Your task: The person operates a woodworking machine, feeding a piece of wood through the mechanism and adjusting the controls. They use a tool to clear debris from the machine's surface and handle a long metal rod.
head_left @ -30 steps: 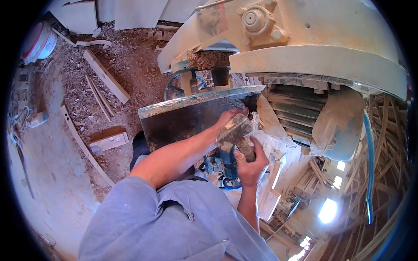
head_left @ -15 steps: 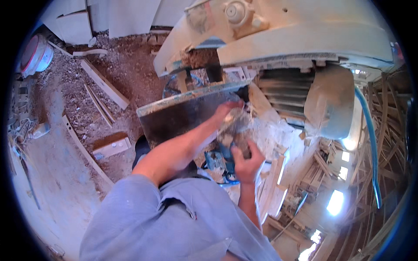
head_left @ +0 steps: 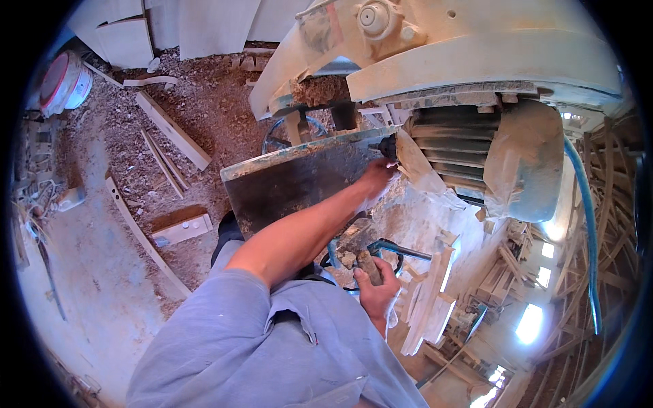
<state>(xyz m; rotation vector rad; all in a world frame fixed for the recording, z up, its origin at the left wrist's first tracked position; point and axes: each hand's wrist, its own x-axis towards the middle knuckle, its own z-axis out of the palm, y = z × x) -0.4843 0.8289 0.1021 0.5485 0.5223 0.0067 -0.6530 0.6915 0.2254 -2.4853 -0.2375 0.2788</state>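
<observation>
My left hand [head_left: 381,177] reaches across to the edge of the motor, just below a black chuck-like fitting [head_left: 388,145]. Its fingers are curled together, and whatever they hold is hidden. Closer to my body, my right hand [head_left: 378,291] is closed around the short handle of a dusty brown block-shaped tool [head_left: 358,239]; its exact kind is unclear. Beside my left forearm stands a dark flat machine table [head_left: 272,187] with a dust-covered edge. The ribbed motor [head_left: 452,146] carries a torn, dusty cover.
A large cream machine housing [head_left: 476,64] overhangs the motor. Pale wood strips [head_left: 430,299] lie right of my right hand, near a blue bar [head_left: 407,251]. A blue hose [head_left: 583,204] hangs at the right. Planks [head_left: 173,129], shavings and a bucket [head_left: 66,83] are on the floor at left.
My left hand has moved right, toward the chuck-like fitting. My right hand has drawn down toward my body with the block-shaped tool, away from my left hand.
</observation>
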